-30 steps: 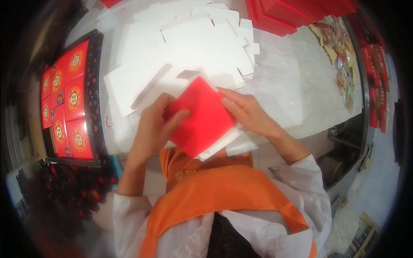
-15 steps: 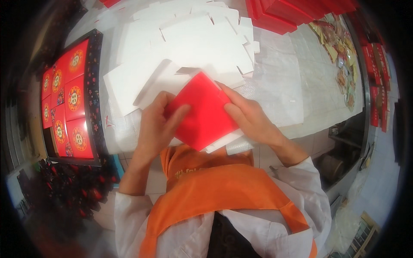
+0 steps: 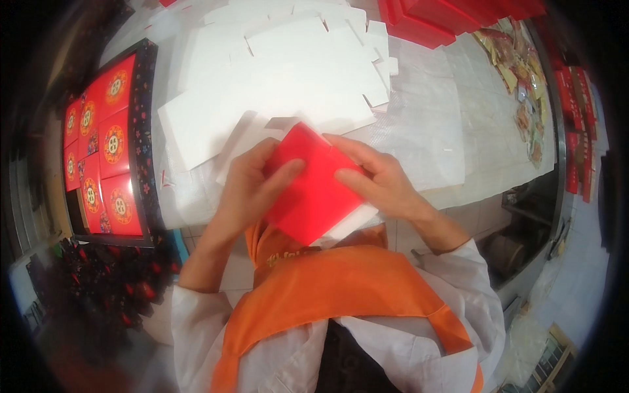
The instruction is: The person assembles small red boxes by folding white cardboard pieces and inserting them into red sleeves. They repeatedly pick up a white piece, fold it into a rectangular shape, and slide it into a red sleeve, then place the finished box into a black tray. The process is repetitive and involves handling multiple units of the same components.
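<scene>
Hands, two, bare, both closed on one item: left hand [image 3: 252, 180] at the left side, thumb laid over the face; right hand [image 3: 386, 183] at the upper right side, thumb tip on the face. Item held: red card piece [image 3: 311, 193], turned cornerwise, white card showing along its right-hand edges, lowest corner before the orange apron [image 3: 334, 281], past the near edge of the worktop [image 3: 426, 147]. Directly beyond the hands: white card blanks [image 3: 301, 72], flat, overlapping, their notched right edges facing a broad stretch of translucent sheeting. That stretch gives the right hand its widest room, reaching to small wrapped packets [image 3: 527, 98] along the right edge. On the left, a narrower strip of sheeting separates the blanks from a dark tray [image 3: 143, 98], floral-patterned on its raised side. At the far right: large red boxes [image 3: 426, 26], well apart from the hands. Markings: red packets [image 3: 114, 167] in the tray bear round orange-and-yellow emblems with dark characters on a pale centre, too small to read surely; the apron carries yellow lettering, partly hidden; red packaging [image 3: 576, 124] at the right rim shows pale marks, illegible.
</scene>
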Demonstrator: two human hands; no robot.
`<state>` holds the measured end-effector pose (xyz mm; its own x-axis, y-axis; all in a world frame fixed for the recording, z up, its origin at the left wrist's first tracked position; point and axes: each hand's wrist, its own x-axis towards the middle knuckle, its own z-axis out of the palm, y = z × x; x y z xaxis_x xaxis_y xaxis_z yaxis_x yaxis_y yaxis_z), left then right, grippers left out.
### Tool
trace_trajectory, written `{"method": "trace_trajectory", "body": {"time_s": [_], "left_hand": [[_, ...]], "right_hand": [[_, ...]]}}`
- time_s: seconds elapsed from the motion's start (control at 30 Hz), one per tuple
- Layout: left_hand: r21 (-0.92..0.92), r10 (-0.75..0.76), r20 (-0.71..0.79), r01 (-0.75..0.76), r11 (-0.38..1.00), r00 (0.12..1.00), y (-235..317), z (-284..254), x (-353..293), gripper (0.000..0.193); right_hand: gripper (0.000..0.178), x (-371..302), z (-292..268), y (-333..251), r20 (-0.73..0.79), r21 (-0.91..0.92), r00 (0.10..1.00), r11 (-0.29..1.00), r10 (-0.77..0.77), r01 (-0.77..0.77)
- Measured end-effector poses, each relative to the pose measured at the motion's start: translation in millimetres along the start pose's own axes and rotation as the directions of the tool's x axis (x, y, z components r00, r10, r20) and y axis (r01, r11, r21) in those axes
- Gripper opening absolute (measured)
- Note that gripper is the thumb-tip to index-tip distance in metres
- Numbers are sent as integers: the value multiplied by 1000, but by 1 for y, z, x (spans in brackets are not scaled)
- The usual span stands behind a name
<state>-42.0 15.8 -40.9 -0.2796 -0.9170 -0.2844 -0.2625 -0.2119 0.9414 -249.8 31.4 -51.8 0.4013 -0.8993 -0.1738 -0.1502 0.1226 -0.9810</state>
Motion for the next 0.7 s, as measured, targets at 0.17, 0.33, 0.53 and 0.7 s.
{"method": "trace_trajectory", "body": {"time_s": [0.17, 0.33, 0.53, 0.7], "left_hand": [[0, 25, -6, -25, 1000, 1000, -3, 1, 1, 17], [-59, -7, 37, 9, 998, 999, -1, -1, -1, 16], [-78, 1, 79, 5, 997, 997, 3, -5, -4, 18], [-55, -19, 74, 24, 998, 997, 3, -6, -2, 19]], "right_hand": [[41, -2, 3, -5, -53, -127, 997, 991, -53, 46], [41, -4, 4, -11, -37, -202, 998, 979, -50, 41], [37, -4, -1, -8, 63, 212, 988, 966, 140, -150], [34, -1, -4, -7, 118, 425, 976, 879, 184, -217]]}}
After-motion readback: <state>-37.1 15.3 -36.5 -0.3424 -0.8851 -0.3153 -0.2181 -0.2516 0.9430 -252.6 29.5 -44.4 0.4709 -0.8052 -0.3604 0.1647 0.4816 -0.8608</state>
